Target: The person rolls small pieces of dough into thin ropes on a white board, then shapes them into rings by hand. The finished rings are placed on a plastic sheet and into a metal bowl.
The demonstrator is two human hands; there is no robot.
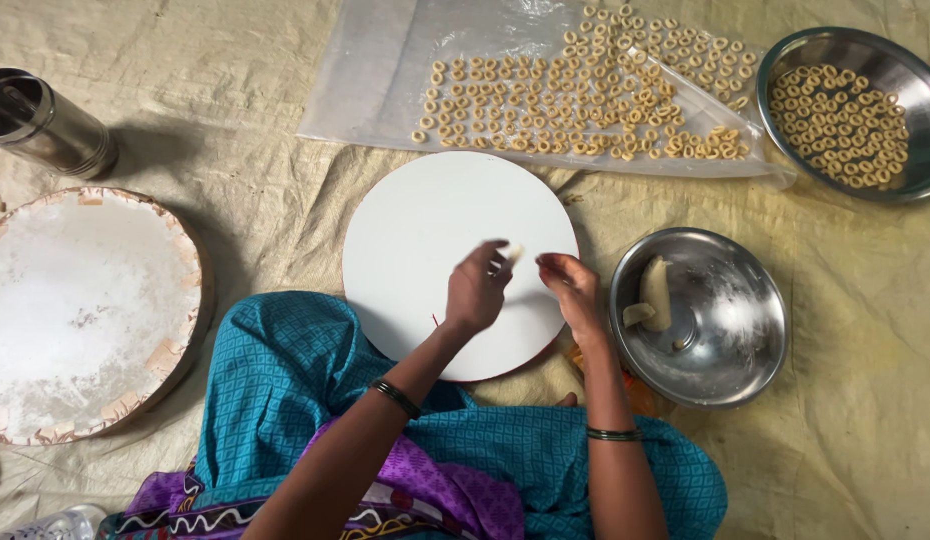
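A small piece of pale dough [514, 252] was pinched in the fingertips of the left hand [477, 290], above a round white board [415, 230]. The right hand [573, 285] hovered just beside it, fingers curled together (whether they gripped anything could not be told). Right of the board sat a steel bowl [735, 340] holding a dough lump [656, 292]. Beyond lay dough rings [565, 100] on a plastic sheet [375, 70].

A home floor set up for snack-making: a beige woven floor mat [235, 120], round steel bowls [700, 320], and small dough rings [585, 100] drying on clear plastic sheet [385, 70].
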